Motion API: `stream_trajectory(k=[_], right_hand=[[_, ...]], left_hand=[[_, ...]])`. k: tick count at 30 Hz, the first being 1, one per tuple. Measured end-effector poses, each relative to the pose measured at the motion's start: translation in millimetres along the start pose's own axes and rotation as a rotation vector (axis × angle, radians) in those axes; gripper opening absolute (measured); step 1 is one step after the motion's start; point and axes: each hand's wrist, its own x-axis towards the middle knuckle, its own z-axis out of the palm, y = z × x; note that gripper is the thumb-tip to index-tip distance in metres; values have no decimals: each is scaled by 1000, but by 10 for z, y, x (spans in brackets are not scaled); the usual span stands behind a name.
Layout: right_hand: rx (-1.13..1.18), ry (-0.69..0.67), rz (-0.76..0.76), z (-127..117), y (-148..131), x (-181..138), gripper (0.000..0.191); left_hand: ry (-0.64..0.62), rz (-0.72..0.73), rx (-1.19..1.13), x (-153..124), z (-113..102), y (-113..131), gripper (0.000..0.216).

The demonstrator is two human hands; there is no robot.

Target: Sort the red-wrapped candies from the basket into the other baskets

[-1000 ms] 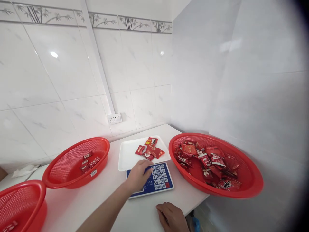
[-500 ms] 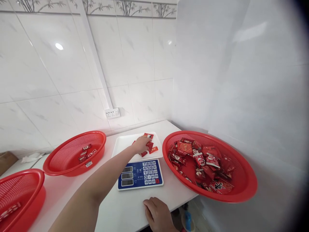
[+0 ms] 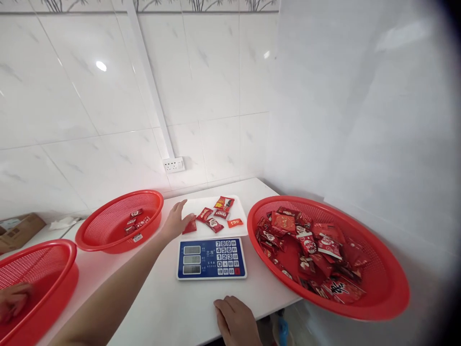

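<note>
My left hand (image 3: 175, 222) hovers at the left side of a white scale tray (image 3: 198, 204), its fingers apart. Just under its thumb lies a red packet (image 3: 189, 226); whether they touch I cannot tell. Several more small red wrapped packets (image 3: 215, 224) are scattered on the tray, with a small orange-red packet (image 3: 235, 222) at the right. In front of the tray is the scale's blue keypad panel (image 3: 212, 258) with three displays. My right hand (image 3: 237, 319) rests at the table's front edge, fingers curled in, nothing seen in it.
On the right stands a large red basket (image 3: 392, 288) heaped with red packets. A second red basket (image 3: 104, 230) at the left holds a few. Another person's hand (image 3: 14, 300) reaches into the near-left basket (image 3: 68, 283). A cardboard box (image 3: 23, 231) sits far left.
My left hand has moved left from the packets mid-tray to the tray's left side and its fingers have spread. Another person's hand has appeared in the near-left basket. My right hand stays put.
</note>
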Motion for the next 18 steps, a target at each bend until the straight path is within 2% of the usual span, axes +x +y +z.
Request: stream_trajectory(k=[3, 6, 9, 11, 14, 18], right_hand=[[0, -15, -9, -1, 14, -13, 18], [4, -34, -15, 10, 28, -28, 17], [11, -46, -25, 24, 31, -38, 17], [11, -40, -32, 27, 28, -37, 18], [15, -24, -37, 20, 19, -30, 21], [28, -55, -9, 11, 8, -26, 19]], left_hand=[[114, 49, 56, -453, 102, -133, 50], [167, 212, 101, -1067, 323, -201, 46], [14, 469, 154, -1629, 614, -245, 47], [-88, 603, 180, -1871, 792, -272, 52], [-170, 642, 180, -2005, 939, -288, 58], [-162, 592, 192, -1865, 853, -221, 55]])
